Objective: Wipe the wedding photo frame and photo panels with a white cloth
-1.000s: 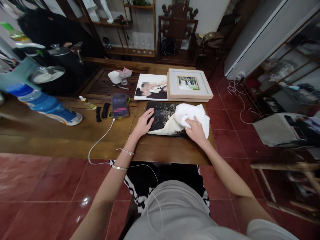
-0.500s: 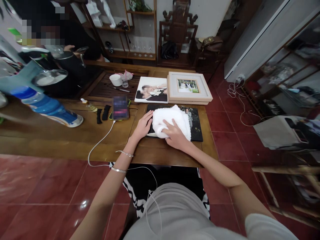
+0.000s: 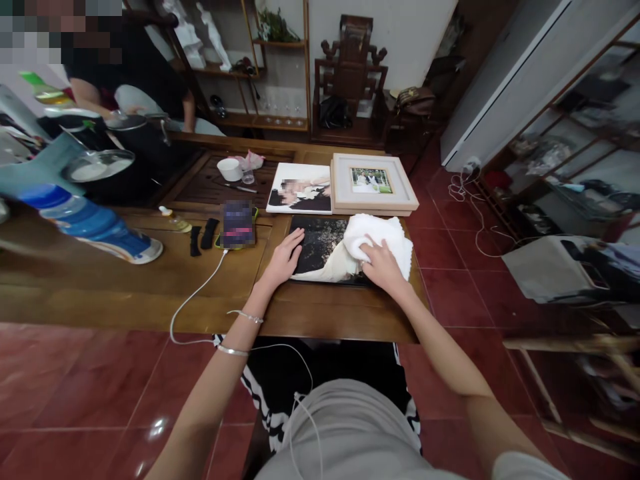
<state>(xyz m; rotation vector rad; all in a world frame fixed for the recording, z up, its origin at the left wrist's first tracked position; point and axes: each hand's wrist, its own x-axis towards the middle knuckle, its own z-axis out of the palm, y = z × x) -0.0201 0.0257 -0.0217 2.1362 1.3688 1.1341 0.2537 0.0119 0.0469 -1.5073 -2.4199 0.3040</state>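
Observation:
A dark photo print with a long white dress in it lies flat on the wooden table in front of me. My left hand rests on its left edge, fingers stretched out and holding nothing. On the right part of the print is a folded white towel. My right hand presses down on this towel, its fingers partly sunk into the cloth. The towel hides the print's right side.
Behind the print lie a white-edged photo and framed pictures. To the left are a charging phone, black strips, a small dropper bottle and a big blue bottle. A person sits across the table.
My right hand has slid the white towel to the right across the print, uncovering its middle and left part. My left hand stays at the left edge.

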